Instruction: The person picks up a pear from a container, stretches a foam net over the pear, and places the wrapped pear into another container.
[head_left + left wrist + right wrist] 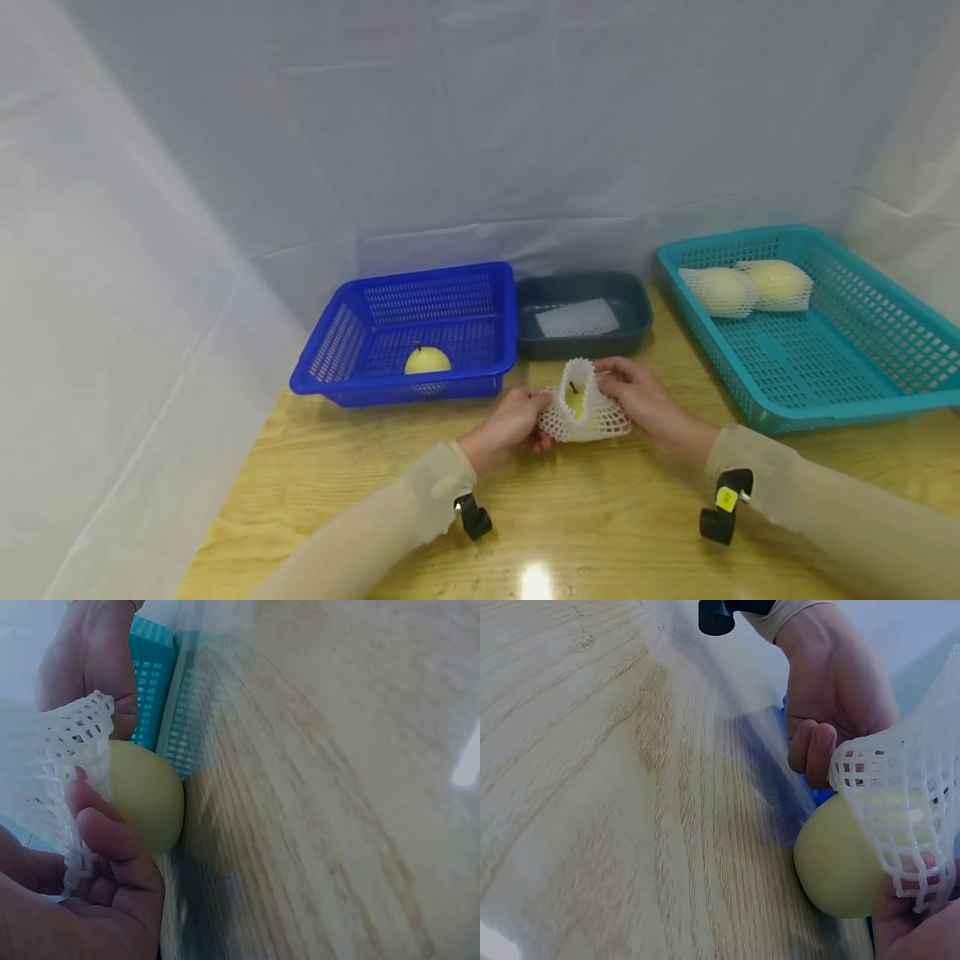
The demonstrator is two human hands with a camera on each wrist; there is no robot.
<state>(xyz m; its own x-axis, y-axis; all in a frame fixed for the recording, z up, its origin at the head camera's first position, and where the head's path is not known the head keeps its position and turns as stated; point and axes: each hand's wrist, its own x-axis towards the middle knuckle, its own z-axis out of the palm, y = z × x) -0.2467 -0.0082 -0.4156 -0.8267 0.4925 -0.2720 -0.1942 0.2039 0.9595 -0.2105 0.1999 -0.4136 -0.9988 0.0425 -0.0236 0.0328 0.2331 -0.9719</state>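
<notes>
A white foam net sleeve (597, 422) is drawn part way over a yellow pear (152, 796) on the wooden table. The pear's stem shows through the sleeve's upper opening in the head view, and its lower part is bare in both wrist views. My left hand (512, 423) grips the sleeve's lower edge on the left, fingers curled through the mesh. On the opposite side my right hand (651, 406) pinches the sleeve's edge, with fingertips (922, 871) inside the netting. The sleeve is stretched wide between both hands and narrows toward its top.
A blue basket (405, 387) at the left holds another pear (427, 361). Behind my hands stands a dark tray (543, 348) with flat foam nets (577, 318). The teal basket (780, 412) at the right contains two net-wrapped pears (776, 283). White sheeting encloses the back and sides.
</notes>
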